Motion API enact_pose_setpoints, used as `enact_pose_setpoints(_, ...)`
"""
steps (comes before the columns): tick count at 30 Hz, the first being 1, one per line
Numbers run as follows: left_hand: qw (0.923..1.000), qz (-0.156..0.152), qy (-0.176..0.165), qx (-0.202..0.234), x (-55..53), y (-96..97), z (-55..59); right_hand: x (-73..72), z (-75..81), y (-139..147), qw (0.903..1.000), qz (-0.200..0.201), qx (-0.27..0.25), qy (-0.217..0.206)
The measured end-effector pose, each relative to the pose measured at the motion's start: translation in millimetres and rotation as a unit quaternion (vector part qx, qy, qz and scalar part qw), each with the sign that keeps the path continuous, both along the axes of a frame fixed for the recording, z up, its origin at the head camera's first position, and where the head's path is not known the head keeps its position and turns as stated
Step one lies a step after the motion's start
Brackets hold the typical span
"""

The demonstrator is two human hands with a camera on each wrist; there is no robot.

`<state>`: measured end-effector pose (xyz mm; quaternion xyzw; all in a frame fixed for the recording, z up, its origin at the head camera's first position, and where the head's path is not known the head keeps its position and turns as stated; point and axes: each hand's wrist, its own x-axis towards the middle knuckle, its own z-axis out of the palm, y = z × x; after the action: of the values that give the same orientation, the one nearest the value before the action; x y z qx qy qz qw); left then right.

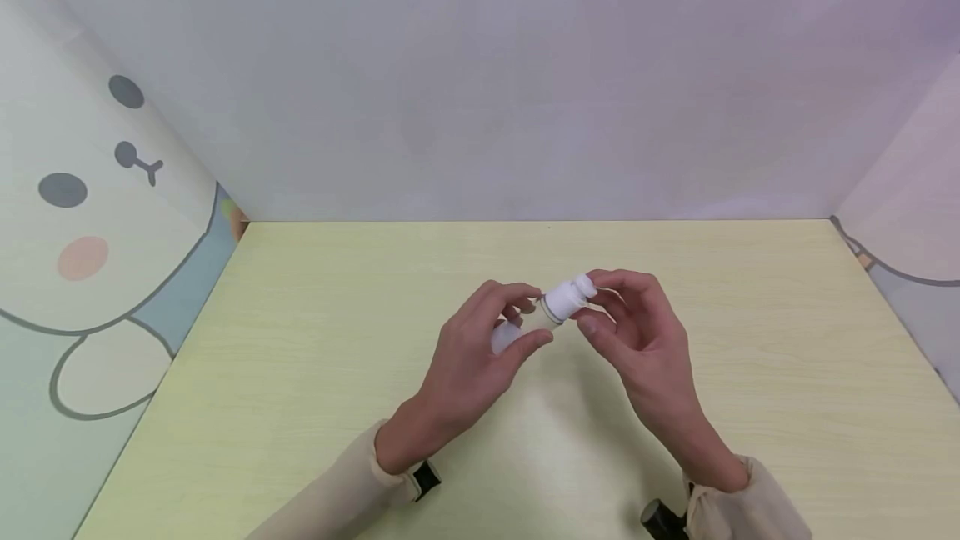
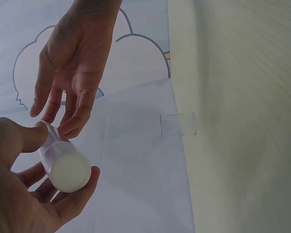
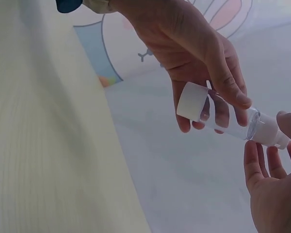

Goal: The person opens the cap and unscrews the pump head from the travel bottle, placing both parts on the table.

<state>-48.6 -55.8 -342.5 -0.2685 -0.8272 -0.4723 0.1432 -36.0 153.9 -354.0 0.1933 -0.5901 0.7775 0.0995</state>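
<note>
Bottle (image 1: 537, 320), one, clear, with white base (image 3: 191, 101) and white cap (image 1: 566, 301); held tilted above the pale worktop (image 1: 337, 290), cap end toward the right; left hand (image 1: 474, 357) grasping the body between thumb and fingers; right hand (image 1: 651, 350) at the cap end, fingers bent, grip on it impossible to tell.

The bottle (image 1: 546, 316) shows clear through the middle, white up at the cap (image 1: 567, 298), white again at the base (image 2: 70, 172)! Cream for the sleeves (image 1: 341, 477), pale yellow and fine wood grain on the table (image 1: 300, 315). Far wall (image 1: 487, 82): greyish, going lilac right. Left wall (image 1: 37, 90), a cartoon: white face, grey eyes (image 1: 63, 190), pink cheek (image 1: 82, 258), grey outlines!
</note>
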Motion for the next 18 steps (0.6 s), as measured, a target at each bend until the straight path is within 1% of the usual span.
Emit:
enact_pose_setpoints(5, 0.9999, -0.004, -0.010, -0.009, 1.1, 3.1, -0.8, 5.5, 5.5, -7.0, 0.9986, -0.037, 0.012, -0.036)
enact_pose_setpoints(8, 0.9998, -0.001, -0.007, -0.017, 2.1, 4.9, -1.6, 8.1, 8.1, -11.6, 0.9974, -0.051, 0.009, -0.050)
enact_pose_setpoints(13, 0.9994, 0.010, 0.008, -0.032, 3.9, 8.2, -3.1, 11.6, 11.5, -19.2, 0.9959, -0.065, 0.002, -0.062)
enact_pose_setpoints(18, 0.9985, 0.018, 0.013, -0.049, 5.9, 12.9, -5.2, 14.8, 13.0, -26.9, 0.9946, -0.083, 0.000, -0.062)
